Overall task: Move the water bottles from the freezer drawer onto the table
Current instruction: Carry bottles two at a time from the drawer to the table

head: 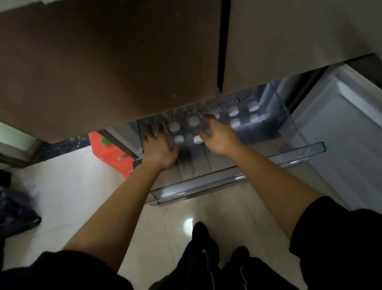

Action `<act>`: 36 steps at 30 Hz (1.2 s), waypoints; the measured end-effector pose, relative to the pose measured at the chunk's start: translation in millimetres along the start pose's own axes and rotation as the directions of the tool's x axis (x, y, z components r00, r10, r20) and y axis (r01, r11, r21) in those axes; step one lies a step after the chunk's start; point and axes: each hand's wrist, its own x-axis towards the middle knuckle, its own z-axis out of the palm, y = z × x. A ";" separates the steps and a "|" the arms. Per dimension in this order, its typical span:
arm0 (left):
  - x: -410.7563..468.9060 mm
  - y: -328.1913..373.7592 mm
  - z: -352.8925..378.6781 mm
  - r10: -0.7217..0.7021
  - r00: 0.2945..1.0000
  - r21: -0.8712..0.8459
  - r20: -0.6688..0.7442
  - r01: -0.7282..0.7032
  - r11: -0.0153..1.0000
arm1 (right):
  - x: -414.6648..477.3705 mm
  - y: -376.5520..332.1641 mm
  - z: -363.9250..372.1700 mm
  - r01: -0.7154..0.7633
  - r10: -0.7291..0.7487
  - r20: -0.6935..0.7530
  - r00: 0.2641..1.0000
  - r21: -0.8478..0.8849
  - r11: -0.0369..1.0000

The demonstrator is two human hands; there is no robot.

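The clear plastic freezer drawer (213,179) is pulled out below the brown fridge doors. Several upright water bottles with white caps stand at its back: a cluster (194,121) between my hands and more caps (233,111) to the right. My left hand (160,147) reaches in on the left of the cluster, fingers spread and fairly straight against the bottles. On the cluster's right side my right hand (219,138) has its fingers lying over the bottle tops. Both hands are blurred. The front half of the drawer holds nothing. No table is in view.
The brown upper fridge doors (110,59) overhang the drawer's back. An open white freezer door (349,137) stands to the right. An orange bag (111,151) sits left of the drawer and a black bag (7,209) lies on the glossy tile floor. My feet are below.
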 end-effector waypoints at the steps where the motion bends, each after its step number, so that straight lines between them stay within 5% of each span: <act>1: 4.5 -0.4 1.8 0.005 1.000 0.002 -0.014 -0.005 1.000 | 6.2 -1.4 4.3 -0.019 0.018 0.005 1.000 0.048 0.999; 12: 17.2 -2.8 22.2 -0.094 0.996 -0.053 0.005 0.094 0.994 | 36.2 -13.7 35.4 0.024 -0.021 -0.016 1.000 0.154 0.988; 20: 8.9 -3.3 9.4 -0.108 0.993 -0.072 0.040 0.111 0.991 | 13.1 -5.5 14.0 0.091 -0.073 0.148 0.986 -0.121 0.988; 32: -20.2 -2.9 4.1 -0.112 0.961 -0.167 0.253 0.158 0.973 | -9.2 -2.5 28.1 0.003 0.044 0.265 0.963 -0.175 0.985; 36: -32.6 -5.0 -1.7 -0.139 0.972 -0.191 0.189 0.176 0.966 | -18.4 -14.3 26.7 -0.004 0.039 0.189 0.981 -0.180 0.984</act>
